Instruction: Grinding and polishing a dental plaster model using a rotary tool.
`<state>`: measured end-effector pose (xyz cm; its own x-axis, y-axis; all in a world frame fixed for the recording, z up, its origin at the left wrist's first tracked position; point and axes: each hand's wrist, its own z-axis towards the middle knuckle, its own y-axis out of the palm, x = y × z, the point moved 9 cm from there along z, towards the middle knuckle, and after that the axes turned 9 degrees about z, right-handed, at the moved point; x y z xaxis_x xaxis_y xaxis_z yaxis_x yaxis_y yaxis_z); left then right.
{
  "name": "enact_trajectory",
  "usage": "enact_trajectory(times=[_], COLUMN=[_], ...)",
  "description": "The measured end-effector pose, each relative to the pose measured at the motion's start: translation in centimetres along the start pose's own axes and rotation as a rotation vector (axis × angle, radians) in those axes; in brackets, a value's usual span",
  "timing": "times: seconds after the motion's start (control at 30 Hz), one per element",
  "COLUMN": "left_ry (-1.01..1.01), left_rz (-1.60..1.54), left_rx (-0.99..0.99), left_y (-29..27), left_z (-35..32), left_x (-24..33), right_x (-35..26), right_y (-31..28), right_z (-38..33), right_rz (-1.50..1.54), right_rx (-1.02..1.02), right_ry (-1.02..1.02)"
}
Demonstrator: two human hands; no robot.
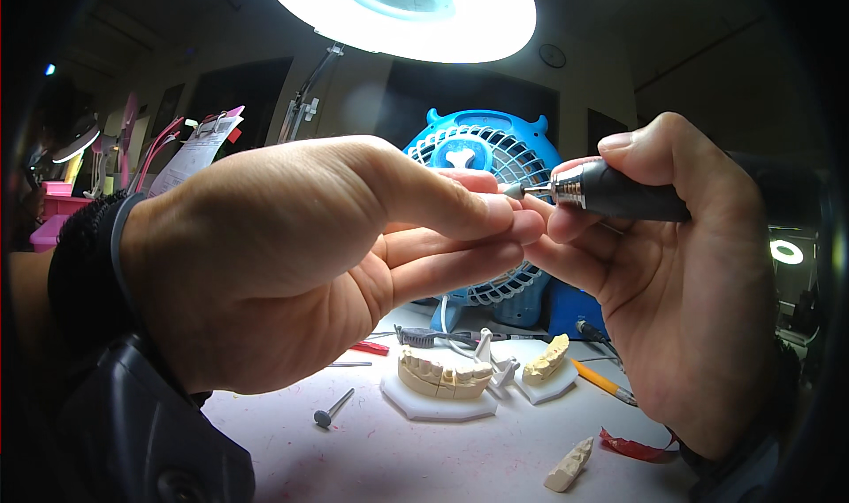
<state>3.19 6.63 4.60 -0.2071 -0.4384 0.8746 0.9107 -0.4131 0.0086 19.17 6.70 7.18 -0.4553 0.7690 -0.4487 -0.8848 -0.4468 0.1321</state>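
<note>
My right hand [681, 238] grips a dark rotary handpiece [632, 195] with a silver collar. The grey tip of its bur [513, 190] reaches to the fingertips of my left hand [301, 246]. Those fingers are closed in a pinch, and whatever lies between them is hidden. Below the hands a toothed cream dental model [442, 375] stands on a white base. A smaller cream model piece [546, 360] sits on another white base, with a grey-white hinge [495, 361] between them. A loose cream die [570, 464] lies nearer me.
A ring lamp [486, 30] glows overhead. The blue fan [531, 136] stands behind my hands. On the white table [380, 463] lie a grey mounted wheel [332, 408], an orange pencil-like tool [603, 383], a red strip [632, 447] and a dark brush [416, 336].
</note>
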Motion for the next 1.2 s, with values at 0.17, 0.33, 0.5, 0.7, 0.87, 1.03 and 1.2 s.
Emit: enact_trajectory(times=[0.17,0.33,0.5,0.7,0.87,1.03,1.2], left_ry=[0.008,-0.023,-0.016,-0.013,-0.038,-0.051,-0.054], left_rz=[-0.042,-0.069,-0.064,-0.208,-0.274,-0.267,-0.259], left_rx=[-0.011,-0.016,0.076,0.081,0.1,0.109,0.112], left_y=[0.0,0.2,-0.3,-1.0,-1.3,-1.3,-1.7], left_z=[0.0,0.2,-0.2,0.4,0.3,0.4,0.7], left_x=[0.0,-0.2,-0.2,-0.2,-0.4,-0.6,-0.6], right_x=[0.6,0.3,-0.1,0.7,0.8,0.9,1.1], right_y=[0.5,1.8,1.4,1.0,1.1,0.9,0.7], right_z=[0.3,-0.4,-1.2,-0.2,-0.3,0.3,0.5], right_rz=[0.084,0.171,0.05,0.097,0.107,0.126,0.126], right_rx=[-0.063,-0.093,0.004,-0.048,-0.064,-0.064,-0.072], right_ry=[-0.062,-0.03,-0.032,0.009,0.012,0.032,0.05])
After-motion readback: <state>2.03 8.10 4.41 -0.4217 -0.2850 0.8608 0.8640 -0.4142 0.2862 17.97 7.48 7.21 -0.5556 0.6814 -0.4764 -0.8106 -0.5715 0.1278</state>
